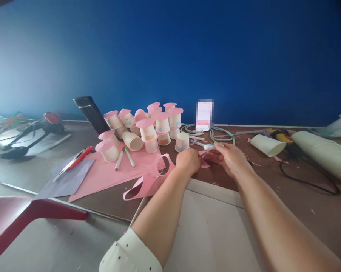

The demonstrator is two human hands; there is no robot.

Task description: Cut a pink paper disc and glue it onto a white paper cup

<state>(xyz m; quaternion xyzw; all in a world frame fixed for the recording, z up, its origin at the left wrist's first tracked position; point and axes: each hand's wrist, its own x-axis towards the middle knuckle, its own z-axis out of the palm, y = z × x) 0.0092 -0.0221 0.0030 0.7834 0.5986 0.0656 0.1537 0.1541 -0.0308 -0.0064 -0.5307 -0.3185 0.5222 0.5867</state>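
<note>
right of centre | my left hand (189,160) pinches pink paper (205,164) | my right hand (230,158): can't tell | likely light, creasable; hold edges

The left hand's (189,160) fingers curl out of sight on pink paper (205,163), hiding part of it, while the right hand (233,156) covers one end of a white marker (209,147). Rear cups (169,104) (their count lost behind the front rows) show only in part. A pixelated phone (204,115) defies reading. The frame crops the red chair (6,217), left sleeve (129,253) and right-hand cup stack (323,155); clutter (6,122) at far left blurs.
</note>
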